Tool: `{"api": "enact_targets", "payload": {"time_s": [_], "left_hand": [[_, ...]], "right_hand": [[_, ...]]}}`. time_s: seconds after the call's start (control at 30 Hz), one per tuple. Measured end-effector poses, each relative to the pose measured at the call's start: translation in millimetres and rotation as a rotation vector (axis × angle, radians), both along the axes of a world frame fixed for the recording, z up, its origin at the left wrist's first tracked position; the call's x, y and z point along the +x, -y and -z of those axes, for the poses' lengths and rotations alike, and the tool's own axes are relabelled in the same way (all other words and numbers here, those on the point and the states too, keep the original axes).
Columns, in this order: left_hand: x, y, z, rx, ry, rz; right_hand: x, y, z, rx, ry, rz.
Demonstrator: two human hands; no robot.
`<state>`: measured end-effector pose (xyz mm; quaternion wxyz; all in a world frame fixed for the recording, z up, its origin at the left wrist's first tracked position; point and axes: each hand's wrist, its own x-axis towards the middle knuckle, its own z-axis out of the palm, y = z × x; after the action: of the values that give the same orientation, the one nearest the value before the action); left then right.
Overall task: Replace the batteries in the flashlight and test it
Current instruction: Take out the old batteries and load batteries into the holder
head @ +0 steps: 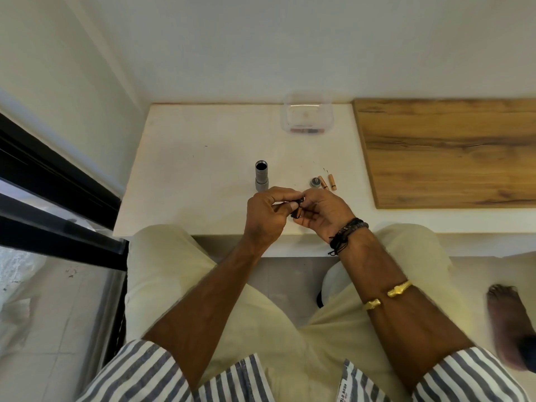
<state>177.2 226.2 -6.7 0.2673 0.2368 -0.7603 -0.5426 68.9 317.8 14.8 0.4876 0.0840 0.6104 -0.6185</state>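
Observation:
The grey flashlight body stands upright on the white table with its open end up. Just in front of it, my left hand and my right hand together grip a small black battery holder above the table's front edge; most of the holder is hidden by my fingers. To the right of the flashlight lies its round grey end cap. Two small orange batteries lie beside the cap.
A clear plastic container with small items inside stands at the back of the table by the wall. A wooden board covers the table's right side. A dark window frame runs along the left. My knees are under the front edge.

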Motion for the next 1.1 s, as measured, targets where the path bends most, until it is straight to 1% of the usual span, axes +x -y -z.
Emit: {"api": "enact_targets", "payload": {"time_s": [0.13, 0.2, 0.33, 0.47, 0.63, 0.73, 0.9, 1.03, 1.1], "left_hand": [[0.2, 1.5, 0.5, 0.025, 0.0, -0.037], [-0.1, 2.5, 1.3, 0.063, 0.022, -0.063], [-1.7, 5.4, 3.9, 0.205, 0.034, -0.12], [-2.2, 5.6, 4.5, 0.327, 0.008, -0.123], [-3.7, 4.7, 8.0, 0.522, 0.009, -0.114], [-3.1, 7.2, 10.4, 0.712, 0.023, -0.113], [-3.0, 12.8, 14.4, 1.038, -0.023, -0.104], [-1.7, 14.7, 14.8, 1.147, -0.073, -0.114], [-1.8, 14.5, 14.1, 1.158, -0.079, -0.125]], "right_hand": [[-0.1, -1.3, -0.5, -0.042, -0.001, 0.024], [0.7, -1.2, -0.3, -0.049, -0.038, 0.022], [2.4, -1.5, 2.8, -0.036, -0.214, -0.018], [2.9, -2.8, 6.7, 0.022, -0.383, -0.048], [0.3, -3.7, 8.2, 0.081, -0.592, -0.005], [-6.2, -4.4, 7.2, 0.055, -0.602, 0.092], [-25.7, -11.6, 12.0, -0.022, -0.523, 0.251], [-46.7, -14.5, 19.4, -0.001, -0.472, 0.435], [-54.6, -15.9, 26.4, 0.08, -0.509, 0.49]]}}
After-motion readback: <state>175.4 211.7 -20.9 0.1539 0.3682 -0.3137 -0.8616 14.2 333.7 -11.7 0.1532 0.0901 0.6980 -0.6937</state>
